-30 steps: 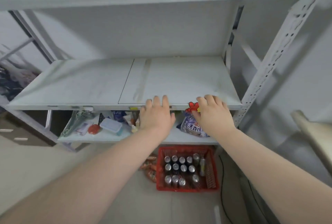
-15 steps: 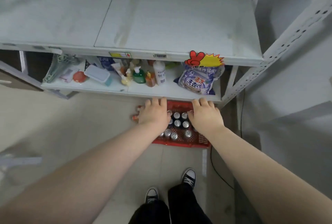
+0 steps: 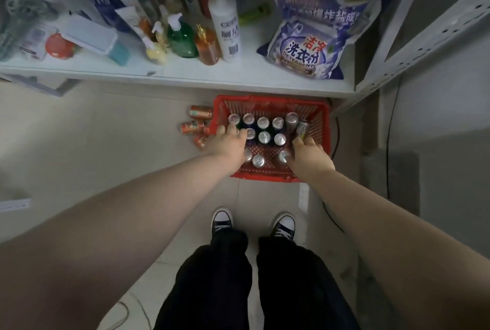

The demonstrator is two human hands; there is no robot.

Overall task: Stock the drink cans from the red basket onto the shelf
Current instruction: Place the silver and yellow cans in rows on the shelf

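Observation:
The red basket stands on the floor below the lowest shelf. Several silver-topped drink cans stand upright in it, and one slim can leans at its right side. My left hand reaches into the left part of the basket, fingers bent down over the cans there. My right hand is over the right part, fingertips at the foot of the leaning can. The hands' backs hide whether either one grips a can.
Orange cans lie on the floor left of the basket. The shelf above holds a detergent bag, a white bottle, soap bottles and boxes. My shoes stand just behind the basket. A black cable runs down at right.
My view tipped down from the bare upper shelf to the floor. Both hands dropped from the shelf edge into the red basket, and their fingers now curl down among the cans.

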